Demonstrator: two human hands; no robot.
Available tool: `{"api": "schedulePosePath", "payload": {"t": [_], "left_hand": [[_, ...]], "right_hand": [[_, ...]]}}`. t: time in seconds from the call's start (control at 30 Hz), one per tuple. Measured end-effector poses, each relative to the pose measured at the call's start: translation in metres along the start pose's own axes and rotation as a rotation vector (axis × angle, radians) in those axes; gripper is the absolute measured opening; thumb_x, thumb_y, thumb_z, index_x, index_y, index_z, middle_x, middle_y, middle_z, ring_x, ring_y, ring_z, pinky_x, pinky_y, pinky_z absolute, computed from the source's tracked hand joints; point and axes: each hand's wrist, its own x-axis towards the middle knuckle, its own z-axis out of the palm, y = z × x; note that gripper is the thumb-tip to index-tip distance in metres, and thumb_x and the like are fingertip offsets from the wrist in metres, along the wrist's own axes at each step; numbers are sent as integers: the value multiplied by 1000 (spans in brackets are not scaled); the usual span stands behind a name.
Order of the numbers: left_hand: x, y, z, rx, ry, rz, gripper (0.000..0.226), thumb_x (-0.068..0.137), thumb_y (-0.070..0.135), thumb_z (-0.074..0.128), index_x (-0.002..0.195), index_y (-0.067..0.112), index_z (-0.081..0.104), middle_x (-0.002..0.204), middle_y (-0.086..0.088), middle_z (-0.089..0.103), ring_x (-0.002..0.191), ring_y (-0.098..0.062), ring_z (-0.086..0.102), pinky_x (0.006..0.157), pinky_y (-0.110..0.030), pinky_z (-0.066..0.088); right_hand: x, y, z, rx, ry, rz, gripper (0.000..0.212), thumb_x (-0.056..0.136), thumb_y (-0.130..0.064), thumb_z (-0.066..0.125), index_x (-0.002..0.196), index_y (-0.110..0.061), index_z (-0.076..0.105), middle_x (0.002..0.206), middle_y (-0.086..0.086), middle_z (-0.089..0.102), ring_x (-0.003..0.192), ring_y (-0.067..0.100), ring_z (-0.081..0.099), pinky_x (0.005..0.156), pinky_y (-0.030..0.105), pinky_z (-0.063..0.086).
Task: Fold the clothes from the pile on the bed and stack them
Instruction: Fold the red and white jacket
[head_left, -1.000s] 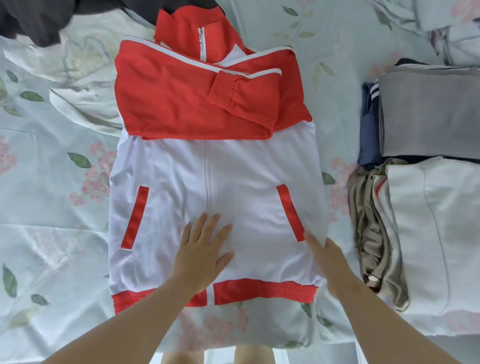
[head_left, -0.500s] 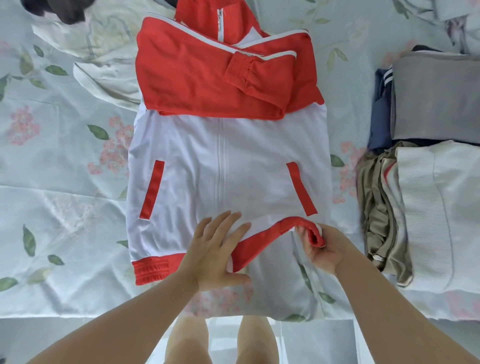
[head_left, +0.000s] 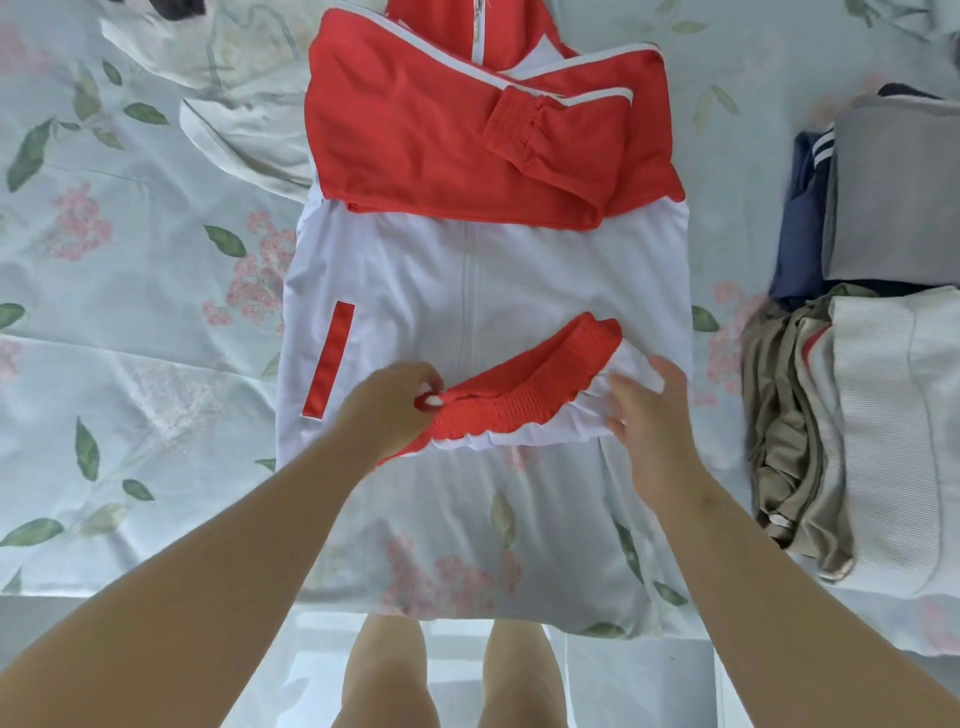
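Fingers (head_left: 415, 382) of your left hand (head_left: 387, 410) are pinching the red ribbed hem band (head_left: 530, 384) of the jacket (head_left: 519, 270), right at the band's near-left end, thumb on top. Your right hand (head_left: 660, 431) is just to the right of the band with its fingers (head_left: 623, 395) loose and spread, gripping nothing. They're at the white fabric below the band's right end, and I honestly can't tell if they touch it or sit just above it.

So the hem is turned up onto the jacket's front and lies slanted between your two hands, right end further from you than the left. The jacket lies flat on the floral bed sheet (head_left: 130, 312), zip side up, bottom edge toward you. A red pocket trim (head_left: 330, 358) shows just left of your left hand.

Further up, both red sleeves (head_left: 441, 156) are folded across the chest, with one cuff (head_left: 514, 124) lying on top. The collar runs off the top edge.

On your right, apart from the jacket, are the folded stacks: a white ribbed piece (head_left: 883, 415) on top of a khaki garment (head_left: 779, 415) nearer you, then a grey piece (head_left: 893, 192) over a navy one (head_left: 802, 208) behind it.

Far left, a crumpled white cloth (head_left: 244, 135) touches the jacket's shoulder.
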Motion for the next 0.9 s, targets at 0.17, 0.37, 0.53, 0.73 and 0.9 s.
{"api": "schedulePosePath", "payload": {"t": [0.17, 0.37, 0.53, 0.73, 0.9], "left_hand": [[-1, 7, -2, 115, 322, 1, 24, 91, 22, 55, 112, 10, 55, 104, -12, 54, 88, -34, 58, 65, -40, 47], [-24, -17, 30, 161, 309, 573, 52, 86, 47, 49, 125, 14, 40, 125, -18, 49, 92, -35, 65, 68, -40, 56], [-21, -38, 23, 363, 278, 617, 60, 64, 31, 75, 115, 16, 48, 129, -15, 46, 99, -34, 61, 75, -41, 53], [-5, -49, -7, 621, 240, 520, 32, 51, 22, 88, 67, 15, 62, 75, -1, 65, 70, -28, 61, 60, -34, 43], [-15, -42, -19, 656, 364, 341, 43, 42, -4, 81, 72, 14, 55, 59, 1, 55, 63, -24, 50, 58, -30, 32]], "right_hand": [[15, 0, 20, -968, -131, -363, 58, 89, -11, 55, 143, -22, 35, 120, 10, 47, 109, 26, 51, 89, 33, 42], [24, -6, 38, -1365, -246, -518, 44, 89, -13, 55, 131, -27, 48, 113, 11, 43, 108, 31, 46, 82, 41, 47], [35, -8, 31, -1420, -65, -733, 13, 86, -21, 64, 95, -12, 62, 128, 9, 47, 111, 36, 43, 86, 46, 40], [53, -23, 40, -1650, -239, -594, 70, 84, -24, 65, 143, -20, 27, 128, 10, 47, 115, 34, 46, 90, 43, 40], [46, -29, 33, -1635, -366, -476, 48, 85, -23, 61, 130, -26, 45, 114, 7, 42, 99, 29, 53, 73, 36, 41]]}}
